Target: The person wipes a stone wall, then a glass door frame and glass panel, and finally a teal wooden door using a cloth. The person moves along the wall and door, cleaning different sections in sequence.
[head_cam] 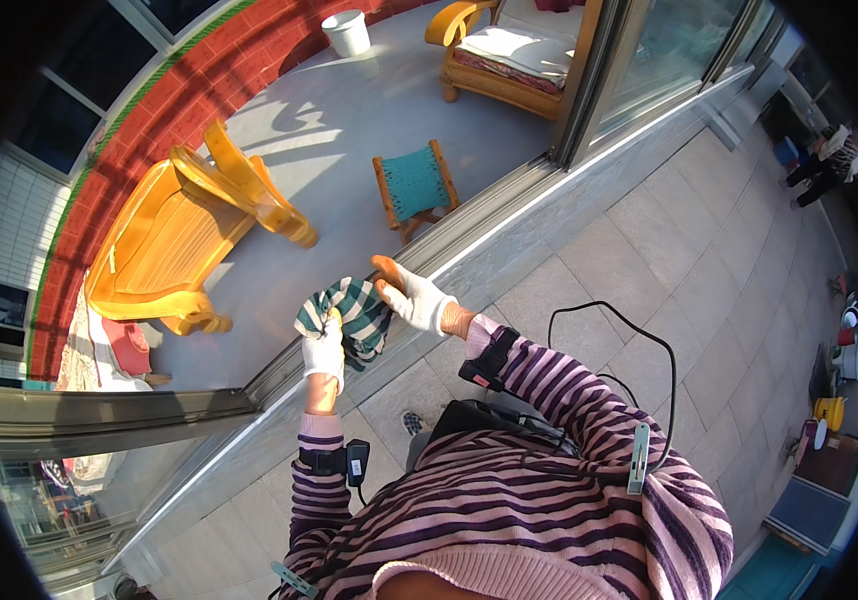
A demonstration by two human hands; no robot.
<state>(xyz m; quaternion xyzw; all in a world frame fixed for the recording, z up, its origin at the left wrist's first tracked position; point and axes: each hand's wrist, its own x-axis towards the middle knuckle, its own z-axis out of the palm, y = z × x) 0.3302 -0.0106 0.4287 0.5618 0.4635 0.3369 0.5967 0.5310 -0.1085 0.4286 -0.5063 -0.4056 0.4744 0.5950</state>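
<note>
A green-and-white checked cloth (358,315) hangs bunched over the metal sliding-door track (466,206). My left hand (324,349), in a white work glove, grips the cloth from its left side, thumb on top. My right hand (412,294), in a white glove with orange-coated fingers, is at the cloth's right edge with its fingers extended and apart; whether its fingertips touch the cloth cannot be told.
Beyond the track stand a folding stool with a teal woven seat (415,184), a yellow wooden chair (174,240), a cushioned wooden armchair (508,60) and a white bucket (348,34). Glass door panels (669,60) flank the opening. Another person (826,165) stands far right.
</note>
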